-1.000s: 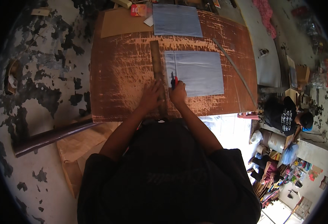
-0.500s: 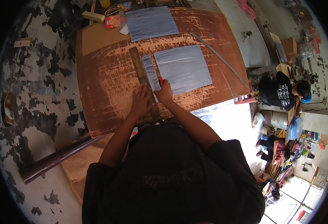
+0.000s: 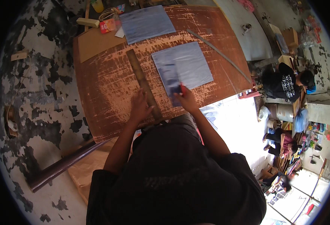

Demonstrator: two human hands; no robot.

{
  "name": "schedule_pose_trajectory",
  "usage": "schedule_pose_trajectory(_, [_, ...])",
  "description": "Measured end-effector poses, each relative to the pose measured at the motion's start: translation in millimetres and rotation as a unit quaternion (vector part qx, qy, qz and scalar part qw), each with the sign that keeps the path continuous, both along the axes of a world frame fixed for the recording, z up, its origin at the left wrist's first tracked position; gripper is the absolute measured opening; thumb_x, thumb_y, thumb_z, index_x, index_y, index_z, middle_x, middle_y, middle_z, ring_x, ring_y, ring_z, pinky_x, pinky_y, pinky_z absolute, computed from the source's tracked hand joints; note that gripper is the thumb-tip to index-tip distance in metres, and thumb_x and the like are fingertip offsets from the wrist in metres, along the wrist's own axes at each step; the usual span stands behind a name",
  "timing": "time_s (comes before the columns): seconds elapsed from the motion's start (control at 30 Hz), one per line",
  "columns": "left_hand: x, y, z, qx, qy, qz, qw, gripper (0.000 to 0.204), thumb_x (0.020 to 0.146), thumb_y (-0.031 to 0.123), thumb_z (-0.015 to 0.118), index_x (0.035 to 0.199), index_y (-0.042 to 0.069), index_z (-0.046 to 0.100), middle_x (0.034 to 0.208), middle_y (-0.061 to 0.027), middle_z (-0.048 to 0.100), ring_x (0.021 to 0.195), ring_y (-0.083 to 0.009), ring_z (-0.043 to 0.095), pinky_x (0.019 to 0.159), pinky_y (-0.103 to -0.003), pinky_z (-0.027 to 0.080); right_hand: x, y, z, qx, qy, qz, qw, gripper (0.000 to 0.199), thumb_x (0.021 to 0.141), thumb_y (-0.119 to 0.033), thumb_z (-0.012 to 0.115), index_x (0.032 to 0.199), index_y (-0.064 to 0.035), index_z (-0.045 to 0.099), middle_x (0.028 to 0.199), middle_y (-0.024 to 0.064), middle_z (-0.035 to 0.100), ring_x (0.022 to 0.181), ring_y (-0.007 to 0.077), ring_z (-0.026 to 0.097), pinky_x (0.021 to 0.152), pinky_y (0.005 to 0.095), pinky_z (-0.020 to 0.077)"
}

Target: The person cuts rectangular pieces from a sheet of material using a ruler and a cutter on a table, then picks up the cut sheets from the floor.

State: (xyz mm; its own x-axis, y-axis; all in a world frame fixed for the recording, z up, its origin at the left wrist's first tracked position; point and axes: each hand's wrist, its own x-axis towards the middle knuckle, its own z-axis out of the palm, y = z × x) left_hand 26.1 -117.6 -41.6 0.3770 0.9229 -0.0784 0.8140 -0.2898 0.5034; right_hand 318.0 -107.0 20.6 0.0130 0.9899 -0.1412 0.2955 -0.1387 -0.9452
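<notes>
We note daylight, glaring white on the floor [image 3: 236, 127] at lower right; dim, soft shadows over the table [image 3: 105, 86]; strong fisheye bending, black vignette at rim; slight blur throughout.

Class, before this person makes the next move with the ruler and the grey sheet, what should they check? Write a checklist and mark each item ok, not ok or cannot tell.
1. Left hand presses on the wooden ruler: ok.
2. Ruler lies flat on the brown board: ok.
3. Ruler edge lies against the grey sheet: not ok, it lies on the board beside the sheet.
4. Right hand has a firm grip on the small red tool: cannot tell, mostly hidden.
5. Left fingers clear of the tool's path: ok, they are on the far side of the ruler.
6. Thin metal strip off the sheet: ok.
</notes>
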Motion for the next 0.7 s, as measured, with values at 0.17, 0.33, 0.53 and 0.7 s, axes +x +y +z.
schedule_pose_trajectory(0.17, [-19.3,-16.0,-4.0,-0.011,-0.012,0.022,1.000,0.085,0.093,0.039,0.073,0.160,0.001,0.036,0.172,-0.0245,0.018,0.160,-0.0417,0.015,0.126,-0.063,0.014,122.2,-91.1,-20.7,-0.057,-0.071,-0.303,0.949,0.022,0.100,-0.022,0.071,0.108,-0.0018,0.068,0.079,0.0000,0.062,0.064,0.0072,0.054,0.057,0.0274,0.0454])
schedule_pose_trajectory(0.33, [-31.4,-22.7,2.1,-0.030,-0.004,0.033,0.999,0.081,0.097,0.033,0.069,0.163,0.004,0.031,0.172,-0.0231,0.018,0.161,-0.0408,0.013,0.126,-0.064,0.013,198.6,-185.8,-73.3,-0.065,0.106,-0.611,0.782,0.031,0.105,-0.033,0.063,0.102,-0.0023,0.062,0.061,-0.0022,0.047,0.044,0.0103,0.044,0.040,0.0303,0.0355])
schedule_pose_trajectory(0.53, [-31.9,-8.9,0.6,-0.013,0.003,0.022,1.000,0.074,0.100,0.031,0.067,0.161,0.004,0.035,0.171,-0.0221,0.022,0.160,-0.0399,0.017,0.126,-0.062,0.016,210.1,-269.9,-157.9,-0.246,0.161,-0.638,0.712,0.029,0.103,-0.024,0.062,0.115,0.0023,0.061,0.082,0.0117,0.070,0.043,0.0134,0.047,0.040,0.0309,0.0369])
schedule_pose_trajectory(0.7, [-34.4,-1.8,7.6,0.001,-0.009,0.050,0.999,0.068,0.099,0.031,0.068,0.156,0.002,0.044,0.168,-0.0223,0.031,0.158,-0.0390,0.025,0.127,-0.057,0.019,175.2,-254.3,-173.9,-0.270,-0.022,-0.522,0.809,0.023,0.092,-0.020,0.076,0.103,-0.0007,0.071,0.079,0.0075,0.068,0.049,0.0138,0.056,0.043,0.0289,0.0456])
